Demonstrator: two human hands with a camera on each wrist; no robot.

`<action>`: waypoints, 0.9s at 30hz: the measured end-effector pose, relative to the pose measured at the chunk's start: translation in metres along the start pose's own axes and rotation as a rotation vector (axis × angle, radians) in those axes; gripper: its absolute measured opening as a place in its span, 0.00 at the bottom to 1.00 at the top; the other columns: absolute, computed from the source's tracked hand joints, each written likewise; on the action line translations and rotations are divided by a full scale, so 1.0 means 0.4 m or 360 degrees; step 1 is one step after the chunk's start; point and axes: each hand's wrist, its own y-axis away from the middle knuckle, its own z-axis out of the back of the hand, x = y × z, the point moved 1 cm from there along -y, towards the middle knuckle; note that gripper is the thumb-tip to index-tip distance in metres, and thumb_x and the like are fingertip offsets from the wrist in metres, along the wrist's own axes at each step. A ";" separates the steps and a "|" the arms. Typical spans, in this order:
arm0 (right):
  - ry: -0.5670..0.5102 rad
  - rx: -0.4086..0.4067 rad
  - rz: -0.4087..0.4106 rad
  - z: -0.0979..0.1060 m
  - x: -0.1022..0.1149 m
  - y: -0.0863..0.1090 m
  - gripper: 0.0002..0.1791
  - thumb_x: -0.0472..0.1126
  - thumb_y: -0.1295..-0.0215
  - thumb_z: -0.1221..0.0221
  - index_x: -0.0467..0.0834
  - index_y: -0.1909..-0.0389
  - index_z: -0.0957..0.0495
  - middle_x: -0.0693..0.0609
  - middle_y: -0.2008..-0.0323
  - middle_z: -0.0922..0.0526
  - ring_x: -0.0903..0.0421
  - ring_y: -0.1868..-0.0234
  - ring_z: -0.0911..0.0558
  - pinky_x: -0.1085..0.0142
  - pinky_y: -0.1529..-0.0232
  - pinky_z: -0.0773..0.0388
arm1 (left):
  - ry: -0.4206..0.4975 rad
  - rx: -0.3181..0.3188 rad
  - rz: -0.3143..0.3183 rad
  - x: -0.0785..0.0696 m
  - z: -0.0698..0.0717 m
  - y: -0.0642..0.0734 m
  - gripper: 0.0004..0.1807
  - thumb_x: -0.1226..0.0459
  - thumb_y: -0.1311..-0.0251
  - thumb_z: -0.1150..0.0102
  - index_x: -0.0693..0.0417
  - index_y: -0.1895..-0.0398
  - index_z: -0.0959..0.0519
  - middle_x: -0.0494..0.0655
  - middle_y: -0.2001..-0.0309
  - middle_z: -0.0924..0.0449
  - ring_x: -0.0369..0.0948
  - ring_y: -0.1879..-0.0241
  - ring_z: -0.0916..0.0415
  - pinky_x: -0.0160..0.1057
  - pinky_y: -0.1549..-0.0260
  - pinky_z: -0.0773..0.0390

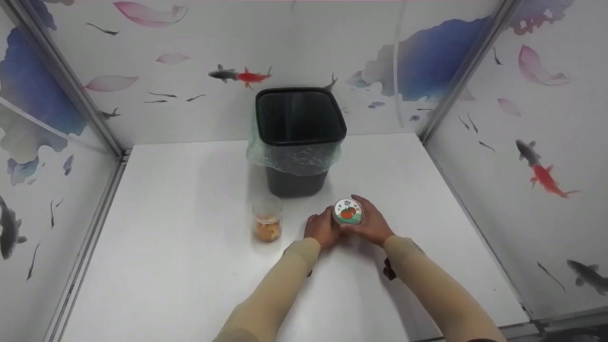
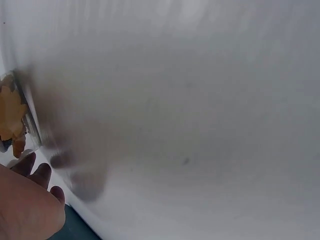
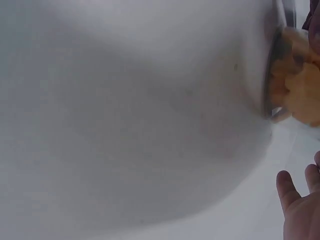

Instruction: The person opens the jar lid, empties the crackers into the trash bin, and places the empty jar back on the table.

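Observation:
Both hands are at a clear jar (image 3: pixel 305 95) with orange-brown pieces inside. Its round lid (image 1: pixel 348 211) carries a picture of an orange fruit and a green band. My left hand (image 1: pixel 323 228) grips the jar from the left side, its fingers curled round the wall. From the right, my right hand (image 1: pixel 373 224) pinches the lid's rim between thumb and fingers. In the right wrist view, some fingers (image 3: pixel 286 189) of that hand stand out away from the jar wall. A second clear jar (image 1: pixel 267 221), part filled with orange pieces, stands left of the hands.
A black bin (image 1: pixel 297 183) with a thin translucent liner (image 1: pixel 304 159) folded over its rim stands behind the jars. The white table (image 1: pixel 180 247) is enclosed by printed panels (image 1: pixel 304 28) at the back and both sides, with metal posts (image 1: pixel 463 71) at the corners.

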 end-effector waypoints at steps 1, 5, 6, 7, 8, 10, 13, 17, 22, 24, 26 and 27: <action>-0.0035 -0.0011 -0.0013 -0.005 0.000 0.001 0.62 0.66 0.58 0.25 0.46 0.24 0.43 0.48 0.28 0.36 0.50 0.29 0.37 0.48 0.30 0.43 | 0.0003 -0.0001 0.0000 0.002 0.000 0.001 0.36 0.50 0.41 0.32 0.51 0.31 0.31 0.44 0.40 0.22 0.43 0.43 0.25 0.44 0.37 0.34; -0.0111 -0.0042 -0.0023 -0.019 -0.004 0.001 0.63 0.65 0.59 0.24 0.44 0.25 0.42 0.47 0.29 0.35 0.49 0.29 0.36 0.48 0.30 0.42 | 0.0003 0.0008 -0.0001 0.006 0.000 0.001 0.38 0.48 0.42 0.32 0.50 0.30 0.31 0.44 0.39 0.22 0.42 0.42 0.25 0.44 0.37 0.34; -0.0133 -0.0040 -0.0016 -0.021 -0.006 0.000 0.62 0.64 0.59 0.23 0.44 0.25 0.42 0.47 0.29 0.35 0.49 0.30 0.35 0.48 0.30 0.42 | -0.0010 0.0011 -0.0011 0.006 0.001 0.002 0.38 0.48 0.42 0.32 0.51 0.30 0.30 0.44 0.39 0.22 0.42 0.41 0.26 0.44 0.36 0.35; -0.0152 -0.0034 -0.0014 -0.022 -0.009 -0.001 0.61 0.64 0.58 0.23 0.44 0.25 0.41 0.48 0.30 0.34 0.49 0.30 0.35 0.48 0.30 0.42 | -0.0021 0.0007 -0.0024 0.007 0.001 0.002 0.37 0.48 0.41 0.33 0.51 0.31 0.30 0.44 0.39 0.22 0.42 0.41 0.26 0.44 0.36 0.35; -0.0167 -0.0022 -0.0013 -0.021 -0.011 -0.003 0.60 0.63 0.58 0.23 0.45 0.25 0.40 0.49 0.30 0.33 0.50 0.30 0.35 0.49 0.30 0.42 | -0.0032 0.0005 -0.0038 0.007 0.001 0.002 0.36 0.48 0.41 0.33 0.52 0.31 0.30 0.44 0.39 0.22 0.42 0.41 0.25 0.44 0.36 0.36; -0.0205 0.0030 -0.0006 -0.015 -0.015 -0.010 0.58 0.61 0.57 0.22 0.48 0.26 0.39 0.51 0.32 0.31 0.52 0.32 0.33 0.50 0.31 0.41 | -0.0047 0.0000 -0.0068 0.008 0.003 0.001 0.34 0.49 0.39 0.35 0.52 0.32 0.29 0.45 0.39 0.22 0.41 0.41 0.26 0.44 0.36 0.37; -0.0252 0.0138 -0.0002 0.004 -0.017 -0.023 0.55 0.57 0.58 0.21 0.52 0.28 0.36 0.56 0.35 0.28 0.55 0.35 0.31 0.50 0.32 0.39 | -0.0047 -0.0010 -0.0107 0.010 0.007 -0.001 0.32 0.49 0.38 0.37 0.53 0.33 0.28 0.45 0.41 0.21 0.41 0.41 0.25 0.44 0.36 0.36; -0.0241 0.0272 0.0023 0.029 -0.015 -0.040 0.54 0.53 0.59 0.19 0.53 0.29 0.34 0.57 0.37 0.26 0.55 0.36 0.30 0.50 0.32 0.39 | -0.0030 -0.0001 -0.0118 0.011 0.010 -0.003 0.33 0.47 0.39 0.37 0.52 0.33 0.28 0.43 0.41 0.20 0.40 0.43 0.24 0.44 0.37 0.35; -0.0189 0.0299 0.0038 0.035 -0.005 -0.036 0.56 0.54 0.58 0.20 0.50 0.26 0.37 0.53 0.34 0.29 0.52 0.32 0.32 0.48 0.31 0.40 | -0.0036 0.0017 -0.0123 0.011 0.013 -0.003 0.35 0.46 0.39 0.36 0.52 0.32 0.29 0.44 0.40 0.21 0.40 0.42 0.25 0.44 0.36 0.35; -0.0157 0.0251 0.0030 0.029 -0.003 -0.027 0.58 0.55 0.58 0.21 0.49 0.25 0.39 0.51 0.32 0.31 0.51 0.31 0.34 0.48 0.31 0.42 | -0.0043 0.0017 -0.0122 0.010 0.014 -0.002 0.35 0.47 0.39 0.36 0.53 0.32 0.30 0.44 0.40 0.21 0.40 0.41 0.25 0.44 0.36 0.36; -0.0127 0.0183 0.0002 0.021 -0.001 -0.016 0.60 0.57 0.58 0.21 0.49 0.24 0.41 0.50 0.30 0.33 0.50 0.29 0.36 0.48 0.30 0.43 | -0.0063 0.0017 -0.0116 0.010 0.014 -0.001 0.35 0.47 0.39 0.36 0.53 0.32 0.30 0.44 0.40 0.21 0.40 0.41 0.25 0.44 0.36 0.36; -0.0116 0.0145 -0.0013 0.015 0.000 -0.009 0.61 0.58 0.58 0.21 0.48 0.24 0.42 0.50 0.30 0.34 0.50 0.29 0.37 0.48 0.30 0.44 | -0.0065 0.0015 -0.0112 0.009 0.014 0.000 0.35 0.47 0.38 0.36 0.53 0.32 0.30 0.44 0.39 0.22 0.40 0.41 0.25 0.44 0.35 0.36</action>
